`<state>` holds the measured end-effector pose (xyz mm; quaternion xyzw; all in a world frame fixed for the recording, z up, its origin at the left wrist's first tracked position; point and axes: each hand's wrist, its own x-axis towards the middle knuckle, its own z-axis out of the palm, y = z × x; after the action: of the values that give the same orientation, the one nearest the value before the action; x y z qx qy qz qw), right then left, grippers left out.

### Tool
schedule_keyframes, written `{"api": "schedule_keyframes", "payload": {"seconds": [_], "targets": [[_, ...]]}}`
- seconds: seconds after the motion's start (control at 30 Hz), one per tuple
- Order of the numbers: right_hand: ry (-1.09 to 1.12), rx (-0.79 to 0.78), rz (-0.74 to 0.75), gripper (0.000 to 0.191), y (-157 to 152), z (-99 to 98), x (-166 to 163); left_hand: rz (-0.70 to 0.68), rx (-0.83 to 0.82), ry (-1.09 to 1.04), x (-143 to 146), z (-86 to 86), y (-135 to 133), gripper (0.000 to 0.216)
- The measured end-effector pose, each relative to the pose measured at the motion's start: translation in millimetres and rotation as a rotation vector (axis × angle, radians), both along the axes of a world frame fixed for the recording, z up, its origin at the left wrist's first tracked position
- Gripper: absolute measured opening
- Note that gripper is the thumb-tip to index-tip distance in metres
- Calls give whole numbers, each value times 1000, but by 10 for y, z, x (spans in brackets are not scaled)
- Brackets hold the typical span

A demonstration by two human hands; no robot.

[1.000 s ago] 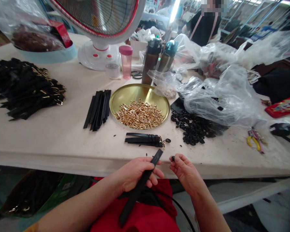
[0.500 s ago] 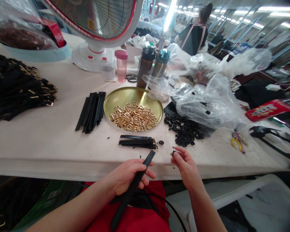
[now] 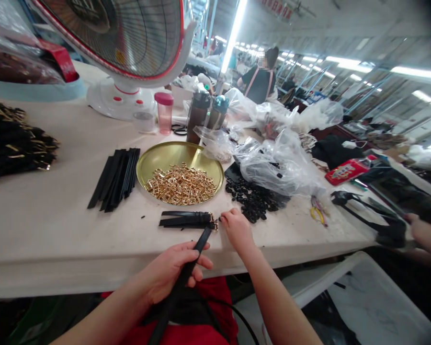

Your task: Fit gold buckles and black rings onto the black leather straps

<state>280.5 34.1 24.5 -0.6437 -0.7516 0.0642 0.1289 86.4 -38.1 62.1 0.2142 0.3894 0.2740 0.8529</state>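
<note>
My left hand (image 3: 188,261) is closed around a long black strap (image 3: 179,282), whose free end points up and away over the table edge. My right hand (image 3: 237,227) pinches a small black loop (image 3: 220,219) at its fingertips, mostly hidden by the fingers. Just left of those fingertips lies a short stack of black straps (image 3: 183,219) with gold buckles (image 3: 213,221) at its right end. Behind the right hand spreads a heap of small black loops (image 3: 253,201). A round gold tray (image 3: 154,160) holds a pile of gold buckles (image 3: 183,186).
A bundle of plain black straps (image 3: 117,177) lies left of the tray, and a larger buckled pile (image 3: 14,141) farther left. A fan (image 3: 118,98), bottles (image 3: 198,115), plastic bags (image 3: 273,153) and pliers (image 3: 318,211) stand or lie around. Another person's hand (image 3: 427,235) shows at far right.
My right hand has reached forward to the spot beside the buckled straps where a loose loop lay. My left hand still holds the strap. The view has shifted right; another person's hand has appeared.
</note>
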Motion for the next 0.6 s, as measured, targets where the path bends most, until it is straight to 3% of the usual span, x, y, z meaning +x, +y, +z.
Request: {"api": "schedule_keyframes", "payload": {"seconds": [0.3,0.37,0.5,0.6], "targets": [[206,-34,-28,5,-135,-56,44,-48,37,40,39,39,2,31],[457,-145,-60,14,-220,-32,69,-60,32,12,32,44,-1,31],[1321,-561,-226,26,-430,24,42,-101,23,-68,21,39,-2,30],[1600,-668,-325,23,-552,31,-23,-142,32,-88,27,20,-5,29]]}}
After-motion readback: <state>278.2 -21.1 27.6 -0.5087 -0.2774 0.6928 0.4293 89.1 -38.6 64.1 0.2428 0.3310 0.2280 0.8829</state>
